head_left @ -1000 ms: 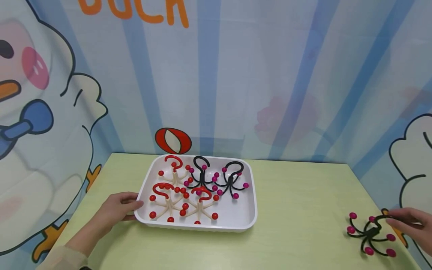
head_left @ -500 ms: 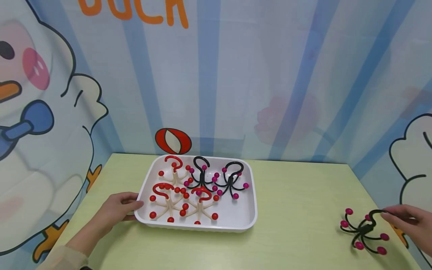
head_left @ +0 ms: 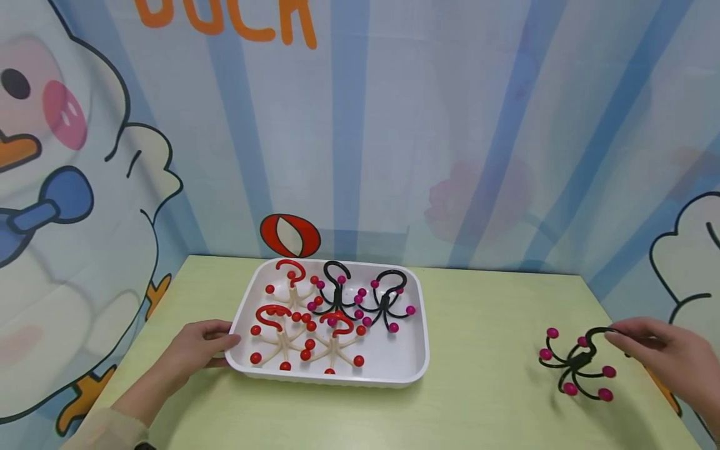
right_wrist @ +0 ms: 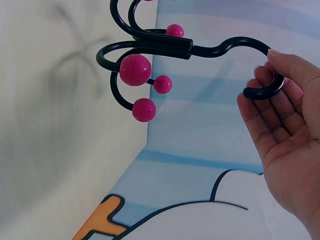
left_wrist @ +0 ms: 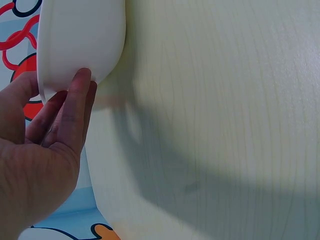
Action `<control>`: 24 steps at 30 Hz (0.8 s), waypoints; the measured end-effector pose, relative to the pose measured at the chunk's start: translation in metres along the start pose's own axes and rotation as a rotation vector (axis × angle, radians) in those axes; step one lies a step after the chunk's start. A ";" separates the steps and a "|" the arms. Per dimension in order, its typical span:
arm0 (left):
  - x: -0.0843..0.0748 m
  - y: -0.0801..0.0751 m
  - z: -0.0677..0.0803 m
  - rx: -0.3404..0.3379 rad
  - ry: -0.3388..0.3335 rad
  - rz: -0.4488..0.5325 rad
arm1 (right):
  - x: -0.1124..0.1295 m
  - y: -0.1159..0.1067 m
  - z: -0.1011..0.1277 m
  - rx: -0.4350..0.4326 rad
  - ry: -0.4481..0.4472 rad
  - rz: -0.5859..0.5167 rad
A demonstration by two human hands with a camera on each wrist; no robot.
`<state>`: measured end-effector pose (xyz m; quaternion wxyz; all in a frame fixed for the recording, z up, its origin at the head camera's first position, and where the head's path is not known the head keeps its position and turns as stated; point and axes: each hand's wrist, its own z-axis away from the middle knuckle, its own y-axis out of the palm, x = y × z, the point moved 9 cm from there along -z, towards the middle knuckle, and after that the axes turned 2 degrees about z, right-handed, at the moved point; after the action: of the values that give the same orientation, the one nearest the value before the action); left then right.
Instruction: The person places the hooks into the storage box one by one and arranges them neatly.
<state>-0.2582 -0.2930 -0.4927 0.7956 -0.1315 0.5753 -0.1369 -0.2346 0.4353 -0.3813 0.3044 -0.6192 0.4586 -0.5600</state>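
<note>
Black hook (head_left: 579, 362) with pink ball tips, held by its top loop in the right hand (head_left: 664, 359), off to the right of the table (head_left: 495, 375) and well apart from the tray (head_left: 413, 369). Right wrist view: fingertips (right_wrist: 272, 62) curl round the loop, palm otherwise loose; prongs and balls hang clear of the surface, shadow beneath. Head view agrees: the hook looks lifted, not resting.

Change over the last second: the hook has come up off the table near the right edge and moved inward and toward the tray side, the right hand travelling with it. Judged from that, a carry is under way rather than a grasp being sought; the grip on the loop looks light, so the hook may swing.

Left hand (head_left: 197, 350) has not moved: it rests against the tray's near-left corner, fingers fairly straight along the rim and wall (left_wrist: 75, 45), steadying rather than gripping it.

Tray holds three cream hooks with red tips (head_left: 281, 331) on the left and two black hooks with pink tips (head_left: 360, 300) at the back right. Its front right part is bare. Cartoon backdrop (head_left: 394, 125) surrounds the table.
</note>
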 end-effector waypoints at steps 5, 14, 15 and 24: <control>0.001 0.000 0.000 -0.006 -0.012 -0.007 | 0.022 -0.003 -0.007 -0.008 -0.045 -0.044; 0.002 0.000 -0.001 -0.012 -0.018 -0.025 | 0.058 -0.001 -0.017 0.035 -0.097 -0.120; 0.002 0.000 -0.001 -0.012 -0.019 -0.022 | 0.063 -0.001 -0.018 0.036 -0.109 -0.129; 0.003 0.000 -0.003 -0.008 -0.006 -0.010 | 0.112 -0.004 -0.026 0.038 -0.232 -0.160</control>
<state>-0.2599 -0.2945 -0.4963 0.7960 -0.1377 0.5729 -0.1382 -0.2640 0.3388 -0.3264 0.3215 -0.7086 0.3588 -0.5155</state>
